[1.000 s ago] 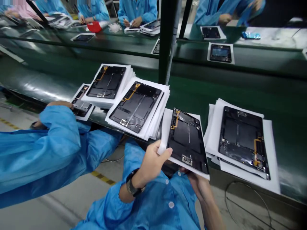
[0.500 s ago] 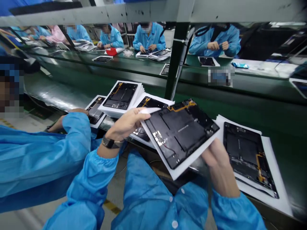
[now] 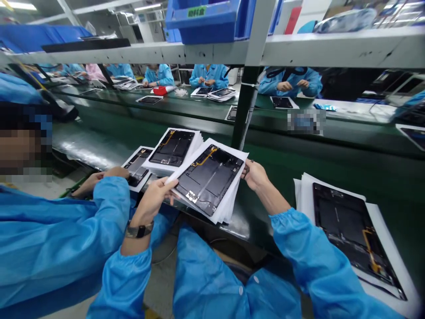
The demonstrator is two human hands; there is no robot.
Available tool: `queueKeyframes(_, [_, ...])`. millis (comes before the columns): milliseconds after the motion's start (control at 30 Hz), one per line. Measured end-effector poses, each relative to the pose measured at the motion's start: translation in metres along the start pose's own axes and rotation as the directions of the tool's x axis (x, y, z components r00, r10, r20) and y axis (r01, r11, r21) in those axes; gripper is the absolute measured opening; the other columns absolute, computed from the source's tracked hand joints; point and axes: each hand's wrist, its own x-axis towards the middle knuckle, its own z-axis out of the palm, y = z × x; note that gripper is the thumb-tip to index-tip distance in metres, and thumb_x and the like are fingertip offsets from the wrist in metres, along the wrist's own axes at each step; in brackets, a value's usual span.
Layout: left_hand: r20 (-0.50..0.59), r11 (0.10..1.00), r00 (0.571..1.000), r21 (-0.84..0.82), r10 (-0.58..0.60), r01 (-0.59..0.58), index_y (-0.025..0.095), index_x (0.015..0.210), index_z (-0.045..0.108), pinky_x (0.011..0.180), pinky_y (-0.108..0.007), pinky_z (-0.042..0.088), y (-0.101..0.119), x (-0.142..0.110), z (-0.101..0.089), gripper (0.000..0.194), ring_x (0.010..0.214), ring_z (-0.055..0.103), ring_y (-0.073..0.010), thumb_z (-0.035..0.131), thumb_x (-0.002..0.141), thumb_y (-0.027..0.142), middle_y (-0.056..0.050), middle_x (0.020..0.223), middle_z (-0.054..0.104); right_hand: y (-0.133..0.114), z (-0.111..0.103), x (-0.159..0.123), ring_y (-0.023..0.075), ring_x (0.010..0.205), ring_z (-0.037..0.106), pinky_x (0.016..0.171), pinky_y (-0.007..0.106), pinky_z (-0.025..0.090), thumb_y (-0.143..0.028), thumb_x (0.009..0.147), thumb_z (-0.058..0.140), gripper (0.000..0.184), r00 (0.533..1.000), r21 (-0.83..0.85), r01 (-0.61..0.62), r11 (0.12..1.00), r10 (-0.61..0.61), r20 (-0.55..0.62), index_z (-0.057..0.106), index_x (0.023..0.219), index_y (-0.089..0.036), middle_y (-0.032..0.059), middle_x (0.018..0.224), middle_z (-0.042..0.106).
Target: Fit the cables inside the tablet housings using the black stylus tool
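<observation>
My left hand (image 3: 156, 195), with a dark watch on its wrist, grips the left edge of a black tablet back panel (image 3: 207, 181) and its white sheet. My right hand (image 3: 256, 176) has its fingers curled at the right edge of the same panel. An orange flat cable runs along the panel's top part. White sheets (image 3: 229, 208) show under it, level with the bench; whether it rests fully on them I cannot tell. Just left of it, another black panel (image 3: 172, 146) lies on a pile of white sheets.
On the right, another panel (image 3: 355, 230) lies on white sheets along the green bench (image 3: 275, 199). A dark post (image 3: 244, 110) rises behind the held panel. At left, a co-worker's sleeve (image 3: 111, 199) reaches beside a smaller pile. A blue bin (image 3: 206, 22) sits overhead.
The held panel has moved away from my body and left, onto or just over the second pile, and lies flatter. My right hand has shifted from beneath to its right edge. The camera view has tilted up.
</observation>
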Motion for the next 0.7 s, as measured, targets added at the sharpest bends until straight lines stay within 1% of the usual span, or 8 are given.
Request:
queueKeyframes(100, [-0.047,0.990,0.999,0.141,0.004,0.003,0.015,0.076,0.066,0.036,-0.019,0.033,-0.005,-0.004,-0.005,0.041,0.039,0.051,-0.0108,0.081,0.074,0.053,-0.001,0.050,0.059,0.000,0.003,0.003,0.0097,0.044,0.050,0.043,0.022,0.050,-0.025,0.093,0.066,0.021,1.000,-0.082,0.001,0.997,-0.001,-0.007,0.055,0.076,-0.019,-0.0030,0.056,0.056])
queueKeyframes(233, [-0.111,0.970,0.993,0.241,0.032,-0.004,0.017,0.066,0.060,0.036,-0.019,0.030,-0.008,-0.007,-0.004,0.043,0.037,0.049,-0.0101,0.078,0.077,0.054,0.000,0.050,0.059,-0.010,0.008,0.017,0.0111,0.045,0.054,0.041,0.022,0.048,-0.024,0.096,0.061,0.021,0.999,-0.215,0.044,0.976,-0.038,0.029,0.058,0.076,-0.017,0.0001,0.058,0.060])
queueKeyframes(300, [-0.131,0.970,0.991,0.244,0.040,-0.007,0.017,0.072,0.059,0.037,-0.019,0.031,-0.014,-0.009,-0.001,0.041,0.038,0.051,-0.0112,0.077,0.078,0.053,0.000,0.050,0.059,-0.012,0.009,0.025,0.0133,0.044,0.056,0.040,0.025,0.049,-0.022,0.096,0.061,0.025,0.997,-0.292,0.068,0.954,-0.059,0.040,0.059,0.071,-0.017,0.0011,0.055,0.060])
queueKeyframes(400, [-0.179,0.974,0.981,0.224,0.076,-0.035,0.016,0.093,0.061,0.041,-0.019,0.035,-0.027,-0.010,0.004,0.039,0.042,0.055,-0.0125,0.077,0.080,0.049,0.001,0.055,0.065,-0.010,0.005,0.035,0.0136,0.042,0.056,0.039,0.024,0.045,-0.019,0.095,0.065,0.027,0.991,-0.387,0.136,0.912,-0.130,0.043,0.060,0.068,-0.016,0.0002,0.052,0.058])
queueKeyframes(567, [-0.254,0.953,0.960,0.302,0.115,-0.034,0.017,0.098,0.061,0.045,-0.021,0.036,-0.033,-0.018,0.003,0.039,0.043,0.050,-0.0108,0.076,0.082,0.049,0.004,0.056,0.063,-0.017,-0.008,0.034,0.0086,0.049,0.056,0.040,0.020,0.040,-0.017,0.096,0.066,0.017,0.971,-0.440,0.229,0.868,-0.235,0.042,0.070,0.080,-0.014,0.0011,0.072,0.067])
queueKeyframes(633, [-0.354,0.918,0.916,0.395,0.187,-0.035,0.017,0.101,0.064,0.047,-0.021,0.037,-0.030,-0.036,0.010,0.042,0.048,0.052,-0.0115,0.077,0.081,0.051,0.003,0.061,0.064,-0.029,-0.021,0.017,0.0078,0.050,0.054,0.041,0.020,0.038,-0.022,0.099,0.063,0.017,0.967,-0.438,0.243,0.866,-0.249,0.044,0.073,0.088,-0.014,0.0018,0.076,0.069])
queueKeyframes(667, [-0.430,0.895,0.867,0.444,0.251,-0.039,0.016,0.102,0.066,0.049,-0.021,0.039,-0.028,-0.049,0.018,0.043,0.053,0.056,-0.0125,0.077,0.081,0.052,0.002,0.065,0.066,-0.038,-0.032,0.004,0.0074,0.050,0.052,0.041,0.020,0.037,-0.026,0.100,0.062,0.019,0.962,-0.429,0.266,0.863,-0.264,0.065,0.075,0.092,-0.014,0.0021,0.078,0.069])
queueKeyframes(700, [-0.509,0.877,0.800,0.478,0.316,-0.042,0.017,0.103,0.068,0.052,-0.022,0.042,-0.028,-0.064,0.028,0.043,0.058,0.060,-0.0136,0.077,0.081,0.053,0.001,0.069,0.067,-0.047,-0.046,-0.012,0.0071,0.051,0.051,0.043,0.020,0.035,-0.030,0.101,0.061,0.022,0.954,-0.420,0.299,0.857,-0.285,0.098,0.076,0.097,-0.014,0.0026,0.080,0.070])
